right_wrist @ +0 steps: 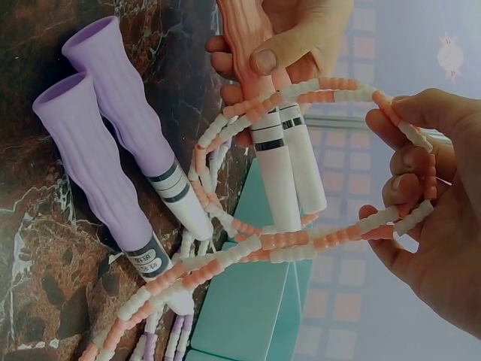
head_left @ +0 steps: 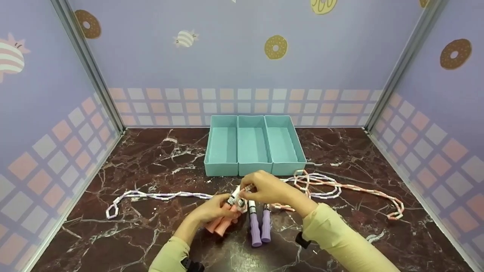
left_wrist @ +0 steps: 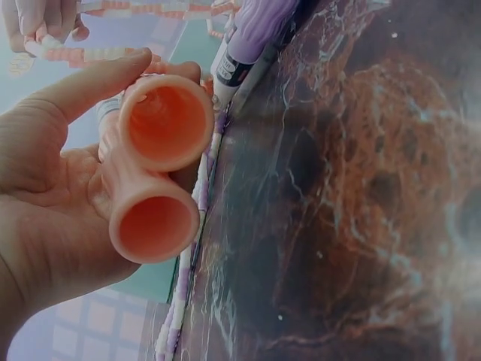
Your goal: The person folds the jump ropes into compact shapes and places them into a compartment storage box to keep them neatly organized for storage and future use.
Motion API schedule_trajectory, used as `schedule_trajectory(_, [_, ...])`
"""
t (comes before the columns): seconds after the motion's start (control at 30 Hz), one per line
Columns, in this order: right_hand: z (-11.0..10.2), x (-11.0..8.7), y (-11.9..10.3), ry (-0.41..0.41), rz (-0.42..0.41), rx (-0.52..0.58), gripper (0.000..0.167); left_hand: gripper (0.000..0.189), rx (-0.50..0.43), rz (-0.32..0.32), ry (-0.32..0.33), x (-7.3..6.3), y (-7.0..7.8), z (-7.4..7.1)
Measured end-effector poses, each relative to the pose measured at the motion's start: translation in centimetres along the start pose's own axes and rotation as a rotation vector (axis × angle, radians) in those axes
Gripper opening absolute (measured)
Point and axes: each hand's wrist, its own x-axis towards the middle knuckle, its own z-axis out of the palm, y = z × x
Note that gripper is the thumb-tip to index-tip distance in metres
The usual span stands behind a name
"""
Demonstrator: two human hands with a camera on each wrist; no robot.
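Observation:
My left hand (head_left: 210, 211) grips two orange jump rope handles (left_wrist: 154, 218) side by side, their flared hollow ends facing the left wrist camera. White sleeves with black bands form the handles' other ends. My right hand (right_wrist: 451, 203) holds a doubled loop of orange-and-white beaded rope (right_wrist: 289, 247), fingers curled round it, close to those white ends. Two purple jump rope handles (head_left: 255, 231) lie side by side on the table, just right of the left hand. From them a purple-and-white beaded rope (head_left: 166, 195) stretches left across the tabletop.
Three joined teal bins (head_left: 223, 170) stand behind the hands, near the back wall. More orange-and-white rope (head_left: 366, 189) trails to the right, crossing purple-and-white loops (head_left: 327, 195). Patterned panels enclose the dark marbled table (head_left: 151, 234) at the back and both sides.

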Motion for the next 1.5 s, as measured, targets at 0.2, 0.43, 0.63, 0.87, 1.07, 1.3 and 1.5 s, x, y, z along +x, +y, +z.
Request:
schedule_trajectory(0.2, [-0.1, 0.1, 0.2, 0.007, 0.015, 0.008, 0.013, 0.056, 0.004, 0.011, -0.039, 0.1, 0.2, -0.1])
schedule_trajectory(0.43, [-0.1, 0.3, 0.4, -0.006, -0.049, -0.02, 0.018, 0.056, 0.008, 0.017, -0.103, 0.1, 0.6, -0.1])
schedule_trajectory(0.63, [0.0, 0.4, 0.5, -0.012, -0.078, -0.032, 0.021, 0.046, 0.017, 0.024, -0.166, 0.2, 0.9, 0.3])
schedule_trajectory(0.87, [-0.1, 0.5, 0.5, -0.011, -0.053, -0.024, 0.021, 0.047, 0.003, 0.007, -0.179, 0.4, 1.0, 0.5])
schedule_trajectory(1.07, [0.0, 0.6, 0.6, -0.025, -0.056, -0.003, 0.021, 0.046, -0.002, -0.016, -0.169, 0.3, 0.8, 0.8])
schedule_trajectory(1.3, [0.1, 0.6, 0.7, -0.036, -0.066, -0.023, 0.021, 0.042, 0.033, -0.014, -0.128, 0.5, 0.7, 1.0])
schedule_trajectory(1.5, [0.2, 0.7, 0.9, -0.041, -0.071, -0.036, 0.019, 0.036, 0.028, -0.015, -0.109, 0.4, 0.9, 1.1])
